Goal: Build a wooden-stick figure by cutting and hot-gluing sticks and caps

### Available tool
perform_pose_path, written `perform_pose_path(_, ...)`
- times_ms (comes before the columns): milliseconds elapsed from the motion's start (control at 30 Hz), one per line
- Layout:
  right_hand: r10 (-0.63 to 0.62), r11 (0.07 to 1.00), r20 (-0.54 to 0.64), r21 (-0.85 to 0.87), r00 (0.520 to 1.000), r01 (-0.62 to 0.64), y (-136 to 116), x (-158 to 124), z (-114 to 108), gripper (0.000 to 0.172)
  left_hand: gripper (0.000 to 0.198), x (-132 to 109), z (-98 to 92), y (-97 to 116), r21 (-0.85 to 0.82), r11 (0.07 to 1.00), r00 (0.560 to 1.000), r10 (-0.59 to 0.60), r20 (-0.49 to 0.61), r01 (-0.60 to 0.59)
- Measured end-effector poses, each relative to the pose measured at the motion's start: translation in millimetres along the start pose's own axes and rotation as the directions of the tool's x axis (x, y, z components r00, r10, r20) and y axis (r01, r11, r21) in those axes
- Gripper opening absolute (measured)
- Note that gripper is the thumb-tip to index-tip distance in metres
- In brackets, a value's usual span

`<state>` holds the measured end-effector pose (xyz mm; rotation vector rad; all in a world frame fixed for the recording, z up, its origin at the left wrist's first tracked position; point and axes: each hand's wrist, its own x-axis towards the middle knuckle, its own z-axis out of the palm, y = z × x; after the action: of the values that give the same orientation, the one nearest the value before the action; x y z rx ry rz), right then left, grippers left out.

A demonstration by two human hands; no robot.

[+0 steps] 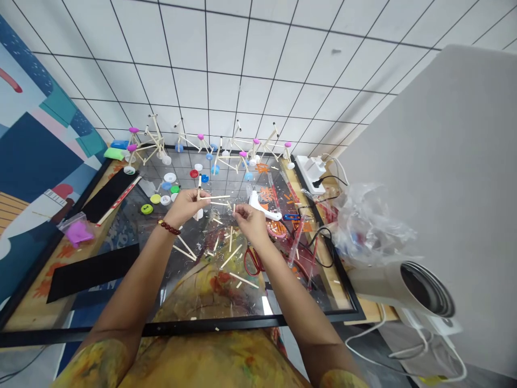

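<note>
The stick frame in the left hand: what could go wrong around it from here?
The thin stick frame could bend or snap if the left hand squeezes hard. The right hand might knock the white glue gun beside it. Loose sticks beneath could get brushed aside.

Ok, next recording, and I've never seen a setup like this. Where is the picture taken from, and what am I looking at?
There is no machine: a person works with two bare hands. The single view comes from a camera on that person's head, looking forward and down, so the forearms reach in from the bottom. The left hand holds a pale stick frame; the right hand seems to pinch a short stick piece. On the see-through tabletop lie loose sticks, round coloured caps, red-handled scissors and what looks like a glue gun. Stick models stand along the far edge.
</note>
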<state>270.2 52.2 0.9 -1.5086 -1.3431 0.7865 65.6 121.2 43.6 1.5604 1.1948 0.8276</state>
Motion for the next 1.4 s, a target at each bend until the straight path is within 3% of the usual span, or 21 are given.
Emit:
perform_pose_path(100, -0.03, 0.999, -0.004, -0.012, 1.0, 0.03, 0, 7, 4, 0.013, 0.03, 0, -4.5, -2, -0.013, 1.0, 0.999, -0.019, 0.031, 0.02)
perform_pose_path(300, 0.07, 0.996, 0.038, 0.054, 0.997, -0.072, 0, 20, 12, 0.009, 0.025, 0, -8.0, -1, 0.044, 0.999, 0.995, -0.034, 0.095, 0.03)
perform_pose_path(667, 0.063, 0.997, 0.074, 0.031, 0.995, -0.066, 14, 14, 13, 0.013, 0.022, -5, 1.8, 10, 0.043, 0.999, 0.997, -0.021, 0.077, 0.018)
perform_pose_path(833, 0.053, 0.998, 0.059, -0.044, 0.997, -0.051, 10, 11, 16, 0.009, 0.031, -6, 0.0, 8, 0.047, 0.998, 0.993, -0.042, 0.108, 0.037)
perform_pose_path(967, 0.06, 0.996, 0.063, -0.07, 0.996, -0.055, 10, 10, 18, 0.008, 0.041, -8, -1.3, 9, 0.038, 0.999, 0.993, -0.017, 0.116, 0.012)
perform_pose_path(1100, 0.055, 0.996, 0.052, -0.075, 0.997, -0.051, 10, 8, 15, 0.011, 0.038, -10, -1.8, 10, 0.109, 0.993, 0.992, 0.033, 0.118, -0.046)
perform_pose_path(1233, 0.059, 0.945, 0.063, -0.326, 0.996, -0.035, -9, -6, -3, 0.021, 0.035, -11, -0.8, 9, 0.185, 0.981, 0.995, 0.038, 0.089, -0.054)
perform_pose_path(1333, 0.139, 0.771, 0.255, -0.634, 0.957, 0.057, -34, -23, -16, 0.021, 0.033, -10, 0.2, 7, 0.203, 0.978, 0.997, 0.024, 0.078, -0.04)
perform_pose_path(1400, 0.183, 0.661, 0.378, -0.731, 0.908, 0.171, -48, -30, -17, 0.017, 0.031, -8, 0.7, 7, 0.199, 0.979, 0.997, 0.024, 0.078, -0.039)
